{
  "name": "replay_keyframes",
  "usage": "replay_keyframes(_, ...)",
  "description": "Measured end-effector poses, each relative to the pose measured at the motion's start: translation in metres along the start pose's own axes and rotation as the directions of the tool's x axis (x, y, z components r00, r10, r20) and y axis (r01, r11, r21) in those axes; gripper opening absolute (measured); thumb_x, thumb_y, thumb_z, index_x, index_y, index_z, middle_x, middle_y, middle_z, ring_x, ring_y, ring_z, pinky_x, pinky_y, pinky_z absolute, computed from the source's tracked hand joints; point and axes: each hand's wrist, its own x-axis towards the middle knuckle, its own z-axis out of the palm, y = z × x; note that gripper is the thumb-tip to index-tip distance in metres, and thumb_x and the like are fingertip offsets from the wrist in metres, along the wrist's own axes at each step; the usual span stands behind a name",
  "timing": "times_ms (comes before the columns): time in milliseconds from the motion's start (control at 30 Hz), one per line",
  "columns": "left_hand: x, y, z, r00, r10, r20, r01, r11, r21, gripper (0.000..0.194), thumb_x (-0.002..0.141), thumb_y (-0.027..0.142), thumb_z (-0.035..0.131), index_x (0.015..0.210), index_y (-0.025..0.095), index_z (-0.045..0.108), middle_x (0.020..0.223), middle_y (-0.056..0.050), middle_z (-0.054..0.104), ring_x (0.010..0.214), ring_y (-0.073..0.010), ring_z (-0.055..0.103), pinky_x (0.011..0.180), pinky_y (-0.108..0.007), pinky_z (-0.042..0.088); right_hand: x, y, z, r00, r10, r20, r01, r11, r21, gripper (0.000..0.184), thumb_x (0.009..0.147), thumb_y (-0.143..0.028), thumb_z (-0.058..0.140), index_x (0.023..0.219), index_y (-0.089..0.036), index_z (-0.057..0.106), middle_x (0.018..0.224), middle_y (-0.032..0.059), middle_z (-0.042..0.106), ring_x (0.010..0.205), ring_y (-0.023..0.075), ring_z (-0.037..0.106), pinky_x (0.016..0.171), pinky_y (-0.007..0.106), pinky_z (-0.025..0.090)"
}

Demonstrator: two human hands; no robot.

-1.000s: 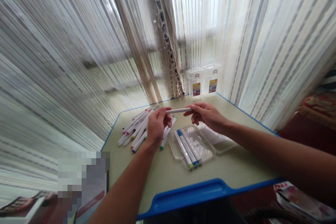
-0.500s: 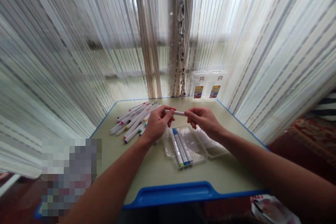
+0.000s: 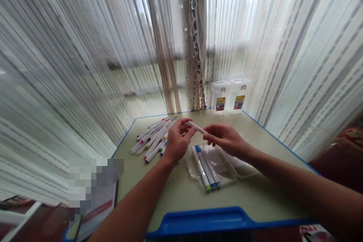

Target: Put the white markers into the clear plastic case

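Observation:
A white marker (image 3: 197,127) is held in the air between my two hands, tilted down toward the right. My left hand (image 3: 180,140) grips its far end between thumb and fingers. The near end is pinched by my right hand (image 3: 225,138), whose fingertips cover that tip. Below them lies an open clear plastic case (image 3: 227,166), with white markers (image 3: 202,168) side by side in its left part, showing lime and blue ends. Left of my left hand, a loose pile of white markers (image 3: 151,140) with variously coloured ends rests on the table.
Two clear cases (image 3: 227,96) with yellow labels stand upright at the table's back edge. The pale green table (image 3: 136,193) has a blue rim and a blue front groove (image 3: 204,219). String curtains (image 3: 85,45) hang behind. A dark-edged flat object (image 3: 98,211) sits at the left.
The marker has gone from nearly level to slanting down rightward, and my hands have come closer together along it. The camera view has shifted. The pile and case look unchanged.

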Motion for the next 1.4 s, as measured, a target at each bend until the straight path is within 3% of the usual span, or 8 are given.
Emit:
replay_keyframes(267, -0.002, 0.011, 0.001, 0.995, 0.067, 0.074, -0.064, 0.997, -0.046, 0.029, 0.071, 0.028, 0.077, 0.097, 0.014, 0.073, 0.085, -0.008, 0.071, 0.061, -0.01, 0.058, 0.052, -0.02, 0.043, -0.004, 0.001, 0.0, 0.992, -0.122, 0.013, 0.121, 0.958, -0.259, 0.026, 0.081, -0.037, 0.068, 0.095, -0.016, 0.074, 0.087, 0.0073, 0.075, 0.08, 0.0202, 0.068, 0.077, 0.032, 0.052)
replay_keyframes(433, -0.008, 0.02, 0.002, 0.967, 0.148, 0.208, -0.149, 0.989, -0.013, 0.025, 0.073, 0.03, 0.075, 0.094, 0.017, 0.076, 0.089, -0.008, 0.07, 0.061, -0.0098, 0.055, 0.053, -0.021, 0.043, -0.005, 0.003, 0.0, 0.983, -0.186, 0.009, 0.178, 0.925, -0.334, 0.024, 0.083, -0.034, 0.067, 0.098, -0.017, 0.074, 0.088, 0.006, 0.075, 0.082, 0.0211, 0.068, 0.077, 0.032, 0.052)
replay_keyframes(600, -0.011, 0.028, 0.005, 0.967, 0.169, 0.191, -0.178, 0.984, 0.03, 0.023, 0.075, 0.03, 0.073, 0.093, 0.018, 0.077, 0.089, -0.008, 0.069, 0.064, -0.011, 0.057, 0.053, -0.021, 0.043, -0.007, 0.002, 0.001, 0.979, -0.205, 0.008, 0.196, 0.925, -0.327, 0.023, 0.084, -0.035, 0.066, 0.094, -0.016, 0.074, 0.088, 0.006, 0.074, 0.081, 0.0205, 0.067, 0.076, 0.032, 0.052)
replay_keyframes(700, -0.007, 0.026, 0.004, 0.983, 0.128, 0.134, -0.128, 0.992, -0.007, 0.026, 0.074, 0.032, 0.074, 0.096, 0.016, 0.075, 0.083, -0.007, 0.069, 0.057, -0.0097, 0.055, 0.049, -0.021, 0.041, -0.008, 0.002, 0.003, 0.985, -0.175, -0.01, 0.164, 0.942, -0.293, 0.025, 0.082, -0.036, 0.069, 0.096, -0.017, 0.074, 0.089, 0.0073, 0.074, 0.082, 0.0207, 0.067, 0.077, 0.034, 0.053)
replay_keyframes(900, 0.004, 0.013, -0.001, 0.992, -0.043, -0.115, 0.019, 0.979, -0.202, 0.033, 0.074, 0.034, 0.074, 0.1, 0.016, 0.065, 0.071, 0.001, 0.063, 0.043, -0.0035, 0.042, 0.039, -0.018, 0.033, -0.017, -0.012, 0.01, 0.995, -0.052, 0.081, 0.047, 0.997, 0.062, 0.044, 0.085, -0.032, 0.065, 0.125, -0.014, 0.061, 0.076, 0.0053, 0.071, 0.062, 0.0147, 0.066, 0.061, 0.028, 0.054)
replay_keyframes(1067, 0.008, 0.007, -0.003, 0.956, -0.263, -0.126, 0.221, 0.936, -0.272, 0.033, 0.068, 0.032, 0.076, 0.091, 0.013, 0.062, 0.062, 0.005, 0.056, 0.041, -0.0028, 0.042, 0.038, -0.017, 0.031, -0.022, -0.026, 0.012, 0.982, -0.071, 0.174, 0.021, 0.962, 0.271, 0.048, 0.084, -0.029, 0.064, 0.13, -0.017, 0.057, 0.086, 0.0057, 0.071, 0.064, 0.0145, 0.067, 0.058, 0.027, 0.053)
replay_keyframes(1233, 0.008, 0.003, -0.001, 0.948, -0.304, -0.093, 0.274, 0.929, -0.247, 0.031, 0.067, 0.033, 0.077, 0.083, 0.013, 0.061, 0.06, 0.006, 0.055, 0.04, -0.0023, 0.041, 0.039, -0.017, 0.032, -0.026, -0.031, 0.013, 0.987, -0.101, 0.128, 0.069, 0.969, 0.237, 0.032, 0.081, -0.031, 0.068, 0.107, -0.013, 0.071, 0.083, 0.0067, 0.072, 0.057, 0.0129, 0.066, 0.052, 0.024, 0.052)
replay_keyframes(1400, 0.005, 0.002, 0.002, 0.933, -0.36, 0.022, 0.353, 0.901, -0.252, 0.03, 0.069, 0.039, 0.075, 0.072, 0.013, 0.06, 0.058, 0.004, 0.054, 0.043, -0.0039, 0.045, 0.045, -0.019, 0.038, -0.027, -0.033, 0.012, 0.986, -0.116, 0.119, 0.077, 0.954, 0.29, 0.035, 0.08, -0.033, 0.069, 0.11, -0.015, 0.07, 0.095, 0.0091, 0.073, 0.053, 0.0129, 0.067, 0.05, 0.025, 0.055)
